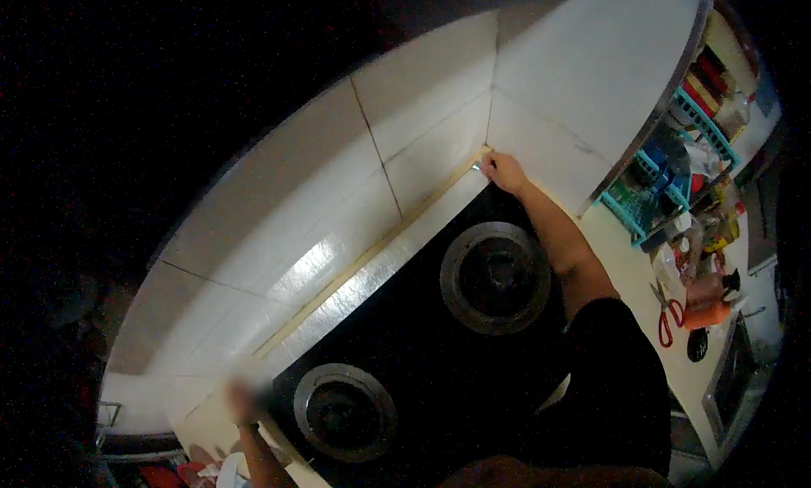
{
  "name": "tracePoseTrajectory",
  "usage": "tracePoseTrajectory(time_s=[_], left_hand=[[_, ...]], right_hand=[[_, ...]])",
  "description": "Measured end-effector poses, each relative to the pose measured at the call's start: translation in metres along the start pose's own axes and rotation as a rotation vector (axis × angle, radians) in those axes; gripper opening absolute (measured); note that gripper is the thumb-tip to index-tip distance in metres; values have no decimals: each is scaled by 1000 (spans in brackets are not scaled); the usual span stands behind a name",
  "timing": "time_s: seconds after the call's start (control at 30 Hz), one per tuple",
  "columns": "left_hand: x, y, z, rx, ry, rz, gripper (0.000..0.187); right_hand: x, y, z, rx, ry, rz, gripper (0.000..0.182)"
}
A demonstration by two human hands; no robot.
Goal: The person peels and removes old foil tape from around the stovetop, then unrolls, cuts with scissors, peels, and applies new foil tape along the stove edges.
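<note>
A strip of shiny silver foil (372,277) runs along the counter between the tiled wall (296,234) and the black stove (405,344). At the strip's far end, near the wall corner, my right hand (503,172) has its fingers closed on the foil's end. My left hand (242,399) is at the near end, beside the stove's left edge; it is blurred, and its fingers cannot be made out.
Two round burners (496,277) (345,413) sit on the stove. To the right are red-handled scissors (667,321), an orange bottle (708,314), a turquoise rack (623,216) and a sink (733,378). A white container (231,469) stands at the lower left.
</note>
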State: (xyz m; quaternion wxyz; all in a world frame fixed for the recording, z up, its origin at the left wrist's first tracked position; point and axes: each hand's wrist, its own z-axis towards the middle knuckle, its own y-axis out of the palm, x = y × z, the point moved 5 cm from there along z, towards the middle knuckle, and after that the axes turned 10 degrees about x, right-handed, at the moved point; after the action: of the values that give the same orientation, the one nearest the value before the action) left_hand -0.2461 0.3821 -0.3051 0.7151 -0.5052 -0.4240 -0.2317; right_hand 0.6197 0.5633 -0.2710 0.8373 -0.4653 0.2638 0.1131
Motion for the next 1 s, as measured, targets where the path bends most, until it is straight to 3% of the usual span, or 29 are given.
tracePoseTrajectory(time_s=[0.07,0.1,0.17,0.37,0.47,0.57,0.67,0.73,0.77,0.83,0.97,1.0], left_hand=[[-4,3,-2,6,-25,-28,19],[-8,3,-3,71,162,-10,19],[-16,1,-2,138,348,9,19],[-16,-1,-2,229,396,164,21],[-22,1,3,318,465,460,20],[27,19,-16,334,740,567,18],[72,24,-29,443,673,278,15],[28,18,-13,162,-122,349,32],[18,16,-12,160,-122,348,32],[4,19,-12,166,243,-39,23],[44,21,-24,172,173,-5,20],[50,20,-23,154,266,92,18]], right_hand=[[0,0,-2,2,16,-3,10],[-1,0,-2,6,30,-5,10],[-7,-4,-5,8,31,-13,11],[-9,-5,-7,72,65,15,13],[-5,-1,-7,88,93,-29,14],[-12,-6,-8,133,105,-58,12],[-21,-11,-10,167,79,-47,7],[-24,-14,-10,172,33,-66,5],[-25,-11,-9,58,-27,-49,2],[-26,-8,-10,-58,-88,-38,2],[-31,-13,-14,-72,-142,-38,6],[-33,-15,-15,-93,-140,-85,6]])
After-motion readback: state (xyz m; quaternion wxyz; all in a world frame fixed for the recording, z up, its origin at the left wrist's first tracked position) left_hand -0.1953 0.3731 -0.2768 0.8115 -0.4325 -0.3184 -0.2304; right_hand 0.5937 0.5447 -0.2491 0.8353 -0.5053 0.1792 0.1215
